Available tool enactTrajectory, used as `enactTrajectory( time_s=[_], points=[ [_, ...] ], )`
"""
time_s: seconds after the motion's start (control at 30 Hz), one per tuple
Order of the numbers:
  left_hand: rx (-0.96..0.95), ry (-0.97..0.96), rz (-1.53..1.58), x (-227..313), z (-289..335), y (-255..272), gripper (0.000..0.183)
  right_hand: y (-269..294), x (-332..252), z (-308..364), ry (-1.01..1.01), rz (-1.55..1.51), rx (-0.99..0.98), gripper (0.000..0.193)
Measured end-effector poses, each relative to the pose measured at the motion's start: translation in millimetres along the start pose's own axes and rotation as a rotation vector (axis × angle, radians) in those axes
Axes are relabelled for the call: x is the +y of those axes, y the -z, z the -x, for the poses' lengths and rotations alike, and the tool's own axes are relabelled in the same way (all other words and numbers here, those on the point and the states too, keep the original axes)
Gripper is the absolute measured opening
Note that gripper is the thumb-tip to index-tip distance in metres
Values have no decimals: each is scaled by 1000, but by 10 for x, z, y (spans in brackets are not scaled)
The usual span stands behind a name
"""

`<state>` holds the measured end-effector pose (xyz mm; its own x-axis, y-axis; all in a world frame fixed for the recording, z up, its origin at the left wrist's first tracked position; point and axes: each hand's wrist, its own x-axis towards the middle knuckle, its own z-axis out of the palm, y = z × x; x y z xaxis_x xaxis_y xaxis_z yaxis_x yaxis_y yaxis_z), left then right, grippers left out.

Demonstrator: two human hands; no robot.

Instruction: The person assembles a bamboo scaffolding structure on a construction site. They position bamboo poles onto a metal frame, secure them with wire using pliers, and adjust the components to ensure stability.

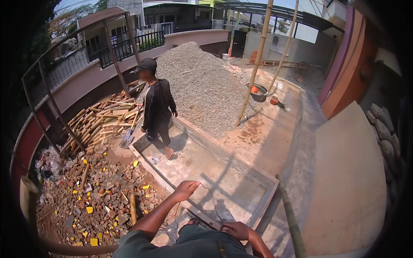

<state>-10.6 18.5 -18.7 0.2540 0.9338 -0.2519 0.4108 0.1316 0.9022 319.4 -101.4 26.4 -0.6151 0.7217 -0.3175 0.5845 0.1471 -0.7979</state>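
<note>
Head view: string/wire (213, 200) is apparently gripped by r. hand (236, 230), pinched by l. hand (187, 190), above near end of pit (183, 167); prob. light, bendy, best held at ends. Co-worker (158, 99) seen in pit, gravel heap (202, 81) beyond it.

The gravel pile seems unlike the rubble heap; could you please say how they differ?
The gravel pile is mostly grey, while the rubble heap is mostly reddish brown, dotted with yellow fragments. The gravel pile rises to a peak; the rubble heap spreads low. The gravel pile looks fine-grained, whereas the rubble heap shows coarse, broken chunks. Both are loose material heaped outdoors.
</note>
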Motion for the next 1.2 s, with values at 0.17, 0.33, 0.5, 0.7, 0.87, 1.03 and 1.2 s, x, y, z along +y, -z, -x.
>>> enactTrajectory(
  time_s=[0.17,0.33,0.5,0.7,0.87,1.03,1.2],
  points=[
    [-507,-210,-390,-113,272,-167,49,861,-142,-41,78,-108,711,24],
    [-179,-159,-277,-56,162,-7,45,632,359,-429,-223,398,209,23],
    [-92,-170,-389,-460,4,185,44,241,-50,-101,250,-64,245,26],
    [-361,-167,-695,-1152,31,-207,45,187,114,-190,-137,364,350,27],
    [-388,-772,-197,-585,335,-1081,33,-274,82,-119,-69,37,426,25],
    [-299,-427,-228,-63,333,-1455,35,33,463,-47,-355,39,547,27],
    [-392,-386,-339,-285,113,-1290,33,-405,464,-7,-224,420,226,26]
  ],
)
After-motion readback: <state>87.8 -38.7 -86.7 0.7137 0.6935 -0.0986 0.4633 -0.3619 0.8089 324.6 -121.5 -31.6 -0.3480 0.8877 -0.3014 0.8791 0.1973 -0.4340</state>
